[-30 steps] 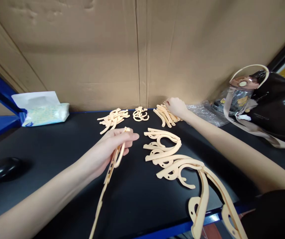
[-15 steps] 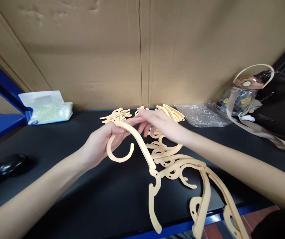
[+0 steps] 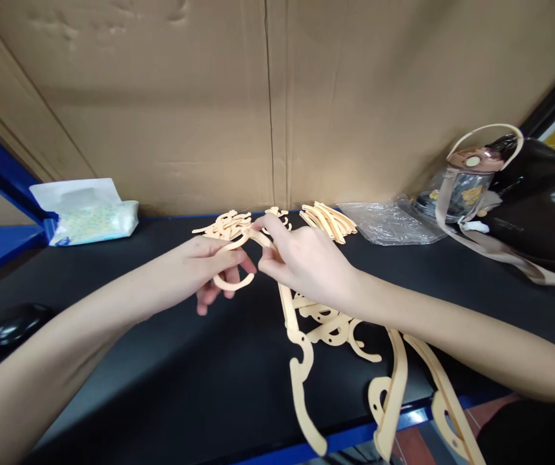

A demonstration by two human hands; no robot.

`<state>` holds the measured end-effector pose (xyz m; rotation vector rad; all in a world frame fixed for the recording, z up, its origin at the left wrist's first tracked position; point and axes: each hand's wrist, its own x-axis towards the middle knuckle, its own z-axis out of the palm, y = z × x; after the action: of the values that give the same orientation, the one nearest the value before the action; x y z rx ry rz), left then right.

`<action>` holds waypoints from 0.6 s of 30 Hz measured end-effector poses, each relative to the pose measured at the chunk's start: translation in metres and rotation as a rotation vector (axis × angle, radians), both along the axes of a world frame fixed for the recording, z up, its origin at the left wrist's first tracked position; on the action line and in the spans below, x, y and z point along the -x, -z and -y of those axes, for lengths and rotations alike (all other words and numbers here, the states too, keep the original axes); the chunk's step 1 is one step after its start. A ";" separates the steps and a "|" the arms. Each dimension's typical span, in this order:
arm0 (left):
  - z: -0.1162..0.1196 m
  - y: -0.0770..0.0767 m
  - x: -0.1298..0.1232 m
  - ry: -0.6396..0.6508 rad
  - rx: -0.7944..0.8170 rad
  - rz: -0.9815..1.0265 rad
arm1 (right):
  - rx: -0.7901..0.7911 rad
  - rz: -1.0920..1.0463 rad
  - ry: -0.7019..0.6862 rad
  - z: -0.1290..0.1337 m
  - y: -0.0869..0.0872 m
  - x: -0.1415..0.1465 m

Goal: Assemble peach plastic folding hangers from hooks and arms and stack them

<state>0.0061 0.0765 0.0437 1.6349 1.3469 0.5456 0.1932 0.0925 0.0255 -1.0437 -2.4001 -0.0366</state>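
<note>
A cream plastic folding clothes hanger [image 3: 287, 310] is held up over the black tabletop, its jointed arm dangling toward the front edge. My left hand [image 3: 209, 265] pinches its curved hook between thumb and fingers. On the upper end of the arm, close to the hook, my right hand [image 3: 306, 258] is closed. Both hands meet near the hanger's top joint, which the fingers partly cover. Beneath my right forearm lie several more cream hangers [image 3: 393, 387], overlapping, some jutting past the front edge.
Small cream hook pieces [image 3: 226, 226] and a bundle of long cream strips [image 3: 330, 221] lie at the back. A tissue pack [image 3: 93, 219] sits left, a clear plastic bag [image 3: 393, 223] right. Beyond it stand a strapped bottle [image 3: 473, 181] and a dark bag [image 3: 543, 206]. Cardboard [image 3: 161, 116] walls the back.
My right hand has come from the back pieces onto the hanger's arm. My left hand has turned over and now grips the hook. The hanger's top has tilted.
</note>
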 end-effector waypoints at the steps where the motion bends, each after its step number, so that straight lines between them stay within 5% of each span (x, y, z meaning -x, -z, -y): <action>1: 0.001 0.000 0.000 -0.026 -0.038 -0.032 | -0.074 0.074 0.058 -0.002 0.002 0.001; 5: 0.004 0.001 -0.004 -0.027 -0.169 -0.083 | -0.205 0.235 0.148 -0.007 0.005 0.003; 10: 0.004 0.001 -0.008 -0.026 -0.218 -0.117 | -0.207 0.345 0.053 -0.004 0.006 0.003; 18: 0.014 0.013 -0.026 -0.110 -0.503 -0.335 | -0.002 0.281 0.076 -0.001 0.011 0.011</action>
<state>0.0326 0.0622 0.0312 2.1394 1.6416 0.7434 0.1823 0.0932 0.0141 -1.1971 -2.6053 -0.2262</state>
